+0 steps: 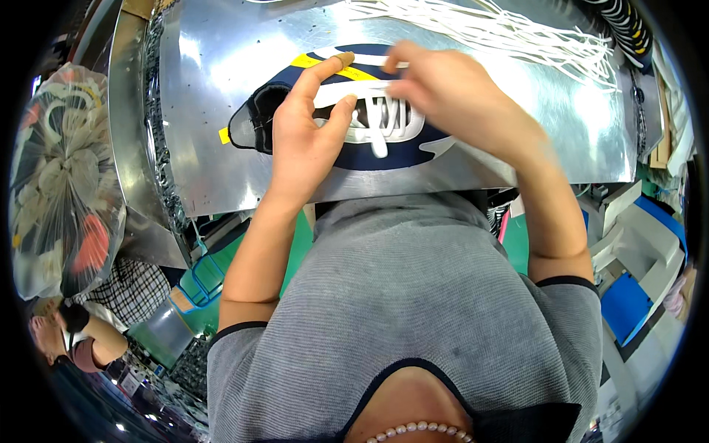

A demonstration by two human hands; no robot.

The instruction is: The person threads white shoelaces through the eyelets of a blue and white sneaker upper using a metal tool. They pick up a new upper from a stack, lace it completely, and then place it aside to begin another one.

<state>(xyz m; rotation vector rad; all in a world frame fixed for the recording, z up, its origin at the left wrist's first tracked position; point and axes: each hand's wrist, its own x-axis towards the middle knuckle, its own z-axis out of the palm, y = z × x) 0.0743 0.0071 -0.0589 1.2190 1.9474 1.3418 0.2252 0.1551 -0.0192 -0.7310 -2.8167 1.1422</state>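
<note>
A navy shoe upper (380, 157) with white and yellow trim lies on its side on the metal bench, its dark collar opening to the left. White shoelace (377, 118) runs in rows across its white eyelet panel, and one lace end hangs over the near edge of the panel. With thumb and index finger apart across the white eyelet strip, my left hand (306, 136) grips the upper near the collar. My right hand (447, 88) is over the toe half at the far eyelet row, fingers bent and smeared by motion; whether lace is between them is hidden.
On the sheet-metal bench (214, 88), a bundle of loose white laces (509, 37) spreads along the far right. A filled clear plastic bag (70, 170) hangs at the left. Another person's arm (103, 341) shows at lower left, and a grey and blue plastic bin (628, 295) at right.
</note>
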